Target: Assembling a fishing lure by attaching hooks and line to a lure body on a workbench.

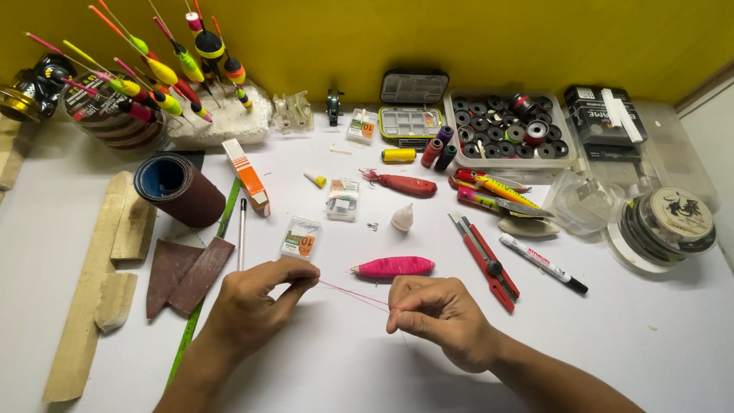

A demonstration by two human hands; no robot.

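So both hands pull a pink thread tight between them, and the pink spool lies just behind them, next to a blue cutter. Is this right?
Not quite: the cutter is red, not blue, as the head view shows. The rest holds: left hand and right hand stretch the pink thread, with the pink spool just behind.

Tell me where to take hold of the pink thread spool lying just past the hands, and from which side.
Grip the pink thread spool across its thick middle, coming from above. It lies flat on the white table, long axis left to right, tapering at both ends, so the middle probably gives the surest hold. The pink thread runs between the left hand and right hand, so approach from the far side.
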